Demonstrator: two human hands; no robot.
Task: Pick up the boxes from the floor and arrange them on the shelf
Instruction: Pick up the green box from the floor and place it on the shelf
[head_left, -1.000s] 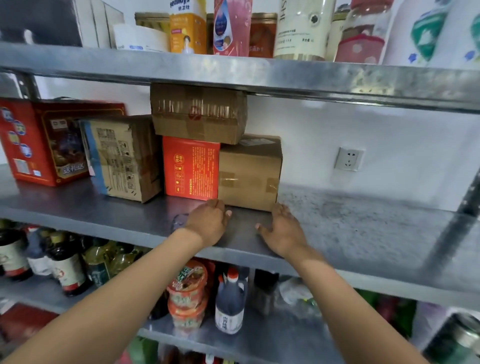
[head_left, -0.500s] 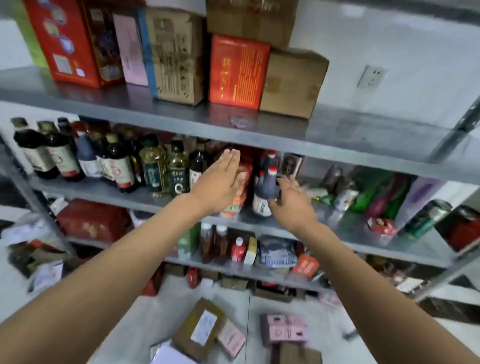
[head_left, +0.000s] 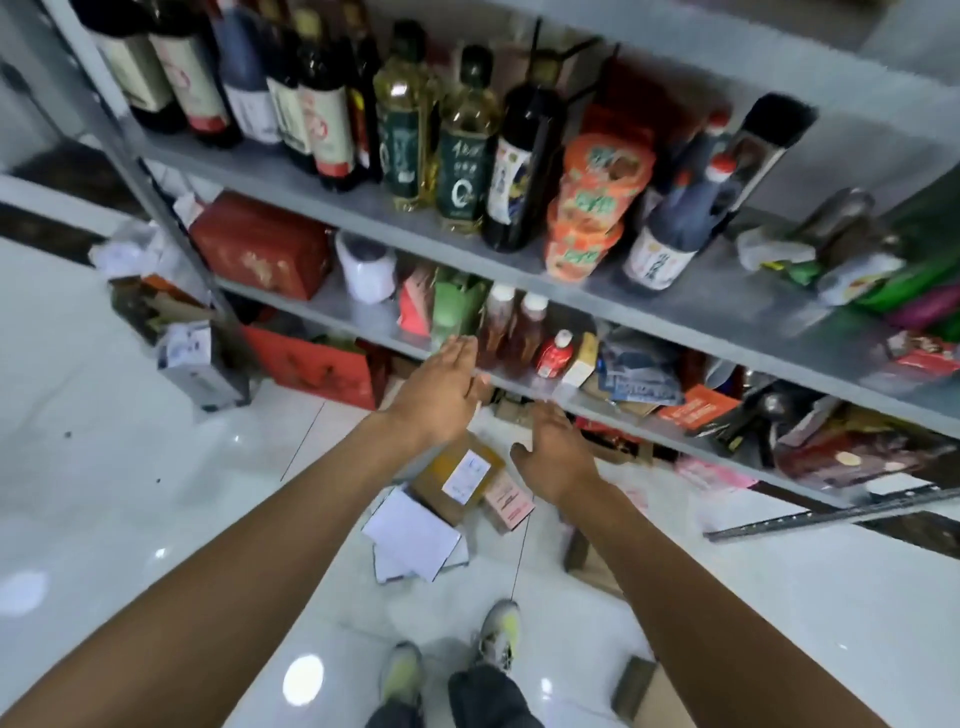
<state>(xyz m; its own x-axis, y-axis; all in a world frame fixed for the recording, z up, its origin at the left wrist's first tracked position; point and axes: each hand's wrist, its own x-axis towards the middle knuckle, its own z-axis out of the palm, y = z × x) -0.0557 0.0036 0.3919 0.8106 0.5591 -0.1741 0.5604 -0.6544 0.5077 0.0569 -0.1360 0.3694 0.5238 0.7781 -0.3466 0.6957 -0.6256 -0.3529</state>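
Both hands were empty and stretched forward and down toward the floor (head_left: 130, 467). The left hand (head_left: 439, 392), at the centre of the frame, had its fingers (head_left: 460, 351) straight and close together, holding nothing. The right hand (head_left: 556, 457), just right of centre and a little lower, had its fingers spread wide and relaxed, also holding nothing.

The boxes waited on the white floor under the hands. A brown box with a white label (head_left: 457, 478) lay in the lower centre, partly hidden by the left wrist. A small pink box (head_left: 511, 501) touched its right side, and a white flat box (head_left: 410, 535) lay against it on the lower left. More cardboard showed at the lower right, partly behind the right forearm.

The step in hand seemed to be the reach for the next box, with nothing lifted yet. The shelf (head_left: 675, 317) filled the upper half of the frame, crowded with bottles (head_left: 462, 156) and packets.

For the next move, the hands probably needed to go lower, one on each side of the brown box, and close on it. The pink box lay so near that it could be pushed away by accident
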